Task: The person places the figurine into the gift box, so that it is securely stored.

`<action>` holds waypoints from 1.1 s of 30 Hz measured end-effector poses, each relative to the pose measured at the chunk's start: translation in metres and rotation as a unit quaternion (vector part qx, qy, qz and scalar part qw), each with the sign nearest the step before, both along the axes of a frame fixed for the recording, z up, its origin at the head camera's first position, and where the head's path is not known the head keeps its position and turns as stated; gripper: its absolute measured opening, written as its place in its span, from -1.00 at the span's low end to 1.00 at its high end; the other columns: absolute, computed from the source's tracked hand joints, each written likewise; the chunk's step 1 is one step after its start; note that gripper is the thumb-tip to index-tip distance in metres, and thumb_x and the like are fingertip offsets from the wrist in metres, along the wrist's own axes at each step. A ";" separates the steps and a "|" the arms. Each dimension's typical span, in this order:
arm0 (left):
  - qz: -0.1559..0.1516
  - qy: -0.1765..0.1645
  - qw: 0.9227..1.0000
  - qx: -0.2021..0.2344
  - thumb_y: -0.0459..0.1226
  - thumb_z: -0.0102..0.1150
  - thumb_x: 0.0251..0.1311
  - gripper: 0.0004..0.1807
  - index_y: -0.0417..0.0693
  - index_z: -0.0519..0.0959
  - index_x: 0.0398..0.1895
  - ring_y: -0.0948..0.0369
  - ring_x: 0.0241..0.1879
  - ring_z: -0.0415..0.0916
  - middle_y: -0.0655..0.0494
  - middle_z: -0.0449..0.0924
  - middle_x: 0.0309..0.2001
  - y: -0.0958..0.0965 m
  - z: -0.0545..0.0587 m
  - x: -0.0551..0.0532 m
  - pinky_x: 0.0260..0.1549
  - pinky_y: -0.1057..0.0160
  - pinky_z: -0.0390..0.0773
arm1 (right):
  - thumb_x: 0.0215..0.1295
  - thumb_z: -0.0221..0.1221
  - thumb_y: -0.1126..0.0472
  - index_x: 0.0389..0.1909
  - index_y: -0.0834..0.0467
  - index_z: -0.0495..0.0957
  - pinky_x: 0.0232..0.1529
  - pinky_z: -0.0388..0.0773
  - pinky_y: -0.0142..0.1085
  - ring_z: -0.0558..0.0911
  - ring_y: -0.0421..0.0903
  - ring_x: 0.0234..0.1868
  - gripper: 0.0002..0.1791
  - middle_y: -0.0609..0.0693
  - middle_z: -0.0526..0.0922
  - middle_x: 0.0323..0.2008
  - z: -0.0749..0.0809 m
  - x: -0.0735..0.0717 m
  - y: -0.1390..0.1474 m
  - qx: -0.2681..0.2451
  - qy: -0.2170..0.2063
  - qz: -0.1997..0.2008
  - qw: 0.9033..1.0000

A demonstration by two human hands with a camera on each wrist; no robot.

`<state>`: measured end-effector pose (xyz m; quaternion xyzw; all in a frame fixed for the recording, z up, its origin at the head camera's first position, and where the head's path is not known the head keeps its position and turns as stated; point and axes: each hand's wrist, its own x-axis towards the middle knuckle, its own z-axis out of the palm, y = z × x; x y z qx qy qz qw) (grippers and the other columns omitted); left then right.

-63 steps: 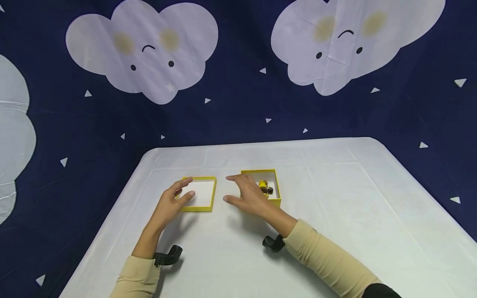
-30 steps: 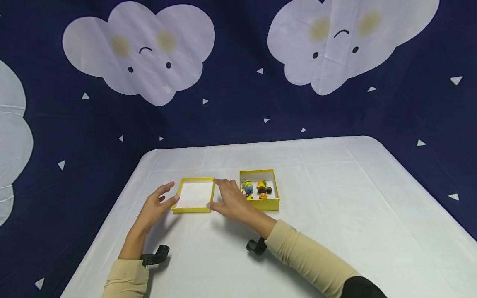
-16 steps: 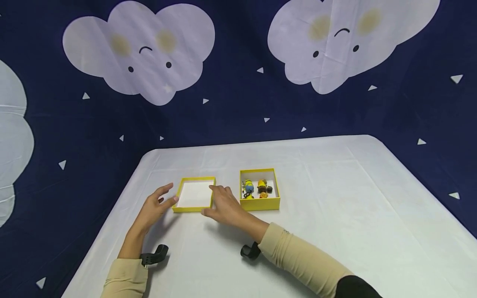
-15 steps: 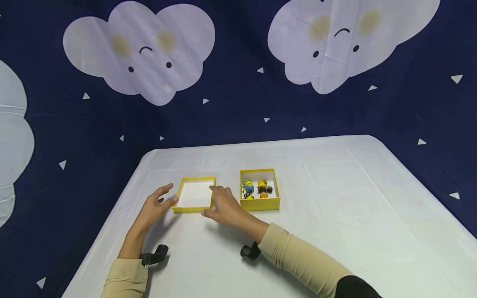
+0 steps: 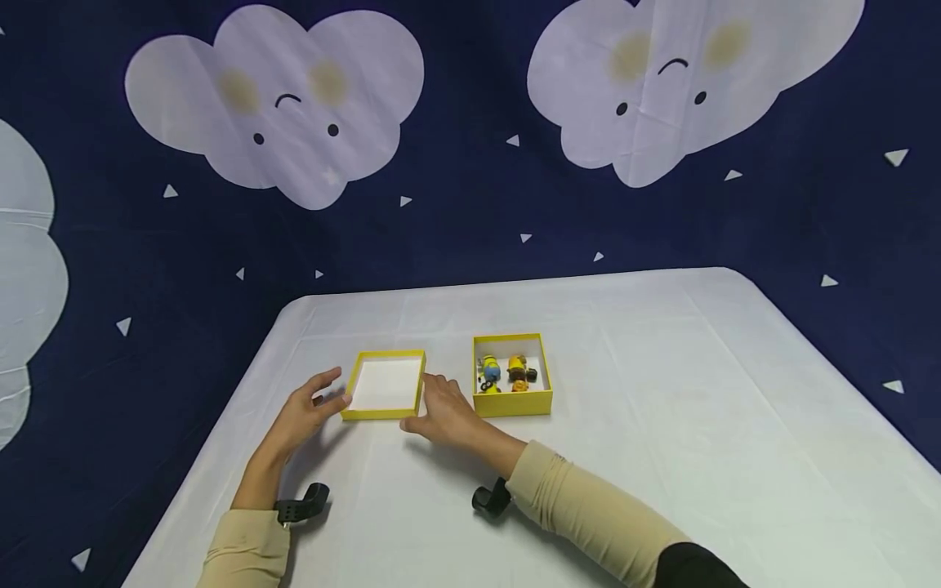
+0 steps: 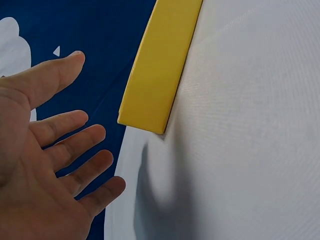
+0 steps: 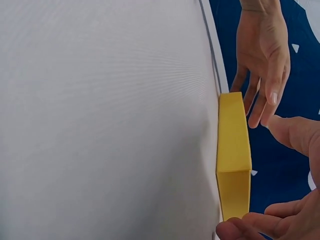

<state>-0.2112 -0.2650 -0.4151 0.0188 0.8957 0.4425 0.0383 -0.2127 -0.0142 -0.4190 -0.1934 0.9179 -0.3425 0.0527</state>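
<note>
A shallow yellow box lid (image 5: 384, 414) lies upturned on the white table, its white inside showing. My left hand (image 5: 300, 414) is at its left side, fingers spread and holding nothing. The left wrist view shows a gap between those fingertips and the lid's yellow wall (image 6: 157, 70). At the lid's right side is my right hand (image 5: 448, 415), thumb near the front corner. In the right wrist view its fingertips (image 7: 232, 230) are right at the end of the yellow wall (image 7: 233, 132), without curling round it.
Right of the lid stands an open yellow box (image 5: 513, 403) holding several small toy figures, among them a yellow-and-blue one (image 5: 491, 369) and a yellow-and-brown one (image 5: 518, 367). A dark blue curtain (image 5: 456, 237) with clouds hangs behind the table (image 5: 662, 392).
My right hand has moved left from over the box to the lid's right side, uncovering the figures, and lowered slightly. My left hand has drawn back leftward from over the lid.
</note>
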 end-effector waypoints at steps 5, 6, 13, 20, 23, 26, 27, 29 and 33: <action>-0.003 -0.012 1.000 -0.006 -0.08 0.14 0.25 -0.23 -0.16 0.09 0.44 -0.28 0.39 0.00 -0.29 0.01 0.45 -0.001 -0.001 0.000 0.33 -0.21 0.13 | 0.07 0.32 -0.04 0.34 0.28 0.20 0.16 0.41 -0.12 0.39 0.10 0.16 -0.11 0.19 0.44 0.19 -0.004 -0.002 -0.001 -0.005 -0.005 -0.006 1.000; -0.003 -0.016 1.000 -0.009 -0.09 0.14 0.25 -0.23 -0.15 0.08 0.44 -0.29 0.38 0.02 -0.30 0.00 0.44 -0.001 -0.001 0.000 0.31 -0.22 0.15 | 0.07 0.32 -0.04 0.34 0.28 0.21 0.16 0.41 -0.11 0.40 0.10 0.16 -0.11 0.19 0.45 0.19 -0.005 -0.002 -0.001 -0.005 -0.005 -0.008 1.000; -0.001 -0.032 0.999 -0.021 -0.07 0.15 0.23 -0.21 -0.16 0.09 0.44 -0.30 0.35 0.11 -0.29 0.02 0.44 -0.001 -0.004 0.000 0.29 -0.26 0.17 | 0.06 0.32 -0.05 0.33 0.30 0.21 0.15 0.41 -0.11 0.38 0.09 0.13 -0.10 0.20 0.44 0.18 -0.009 -0.005 -0.004 0.002 0.000 -0.018 1.000; -0.001 -0.036 0.999 -0.028 -0.08 0.16 0.23 -0.22 -0.18 0.11 0.43 -0.28 0.36 0.11 -0.29 0.07 0.42 -0.003 -0.008 -0.001 0.28 -0.25 0.19 | 0.05 0.32 -0.07 0.33 0.30 0.22 0.11 0.42 -0.13 0.39 0.06 0.07 -0.10 0.19 0.47 0.16 -0.012 -0.010 -0.006 0.013 0.012 -0.027 0.999; -0.004 -0.039 0.999 -0.030 -0.07 0.17 0.22 -0.21 -0.21 0.10 0.42 -0.27 0.37 0.10 -0.30 0.09 0.42 -0.003 -0.009 0.000 0.29 -0.23 0.20 | 0.04 0.33 -0.08 0.32 0.30 0.24 0.09 0.42 -0.15 0.39 0.06 0.05 -0.10 0.18 0.48 0.14 -0.013 -0.011 -0.007 0.021 0.019 -0.027 0.999; -0.010 -0.039 0.999 -0.031 -0.07 0.17 0.22 -0.19 -0.24 0.10 0.42 -0.25 0.38 0.08 -0.29 0.10 0.42 -0.003 -0.010 0.000 0.31 -0.20 0.18 | 0.03 0.33 -0.08 0.31 0.30 0.25 0.07 0.43 -0.15 0.39 0.06 0.04 -0.11 0.18 0.50 0.13 -0.013 -0.011 -0.007 0.023 0.023 -0.028 0.999; -0.011 -0.039 0.999 -0.031 -0.06 0.18 0.21 -0.19 -0.24 0.10 0.42 -0.24 0.38 0.08 -0.29 0.10 0.42 -0.004 -0.011 -0.001 0.32 -0.19 0.17 | 0.03 0.33 -0.08 0.31 0.30 0.26 0.07 0.43 -0.15 0.39 0.06 0.03 -0.11 0.18 0.50 0.12 -0.014 -0.012 -0.008 0.023 0.023 -0.028 0.999; -0.015 -0.037 0.999 -0.032 -0.06 0.18 0.21 -0.18 -0.26 0.11 0.41 -0.24 0.39 0.06 -0.29 0.10 0.41 -0.004 -0.012 -0.001 0.33 -0.18 0.15 | 0.03 0.33 -0.08 0.30 0.30 0.26 0.06 0.44 -0.16 0.39 0.06 0.03 -0.12 0.18 0.51 0.12 -0.014 -0.013 -0.008 0.024 0.025 -0.030 0.999; -0.016 -0.040 0.998 -0.036 -0.04 0.19 0.19 -0.17 -0.27 0.11 0.41 -0.23 0.40 0.04 -0.30 0.10 0.41 -0.004 -0.012 -0.001 0.34 -0.16 0.14 | 0.05 0.32 -0.07 0.31 0.29 0.26 0.08 0.42 -0.16 0.39 0.07 0.04 -0.13 0.17 0.52 0.12 -0.016 -0.015 -0.009 0.024 0.022 -0.032 0.999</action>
